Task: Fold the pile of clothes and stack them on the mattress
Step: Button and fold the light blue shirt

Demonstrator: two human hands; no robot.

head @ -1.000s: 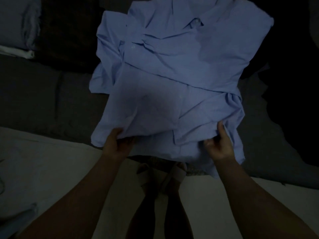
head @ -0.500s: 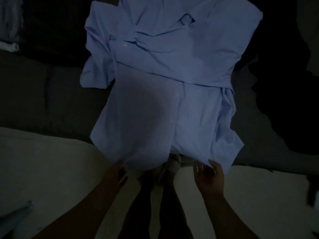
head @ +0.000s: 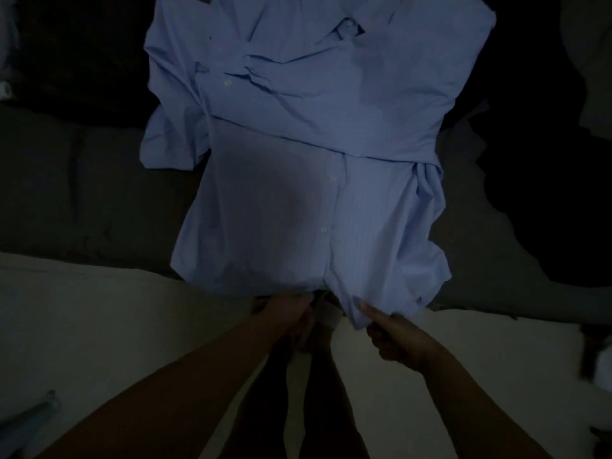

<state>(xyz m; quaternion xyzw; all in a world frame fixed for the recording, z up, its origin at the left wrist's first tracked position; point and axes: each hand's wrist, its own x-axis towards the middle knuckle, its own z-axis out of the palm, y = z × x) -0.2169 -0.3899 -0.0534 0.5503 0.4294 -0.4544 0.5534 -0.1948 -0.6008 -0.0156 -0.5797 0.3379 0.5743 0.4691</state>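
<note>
Both hands, left hand (head: 291, 313) & right hand (head: 390, 329), pinch blue shirt (head: 314, 193) hem on mattress (head: 82, 193). Fabric looks light, floppy; best held at corners.

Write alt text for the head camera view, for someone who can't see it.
Seen dimly from above, a person's left hand and right hand grip the near hem of a light blue button-up shirt. The shirt lies partly folded, collar away from the person, on a dark grey mattress, with its hem at the mattress edge.
</note>
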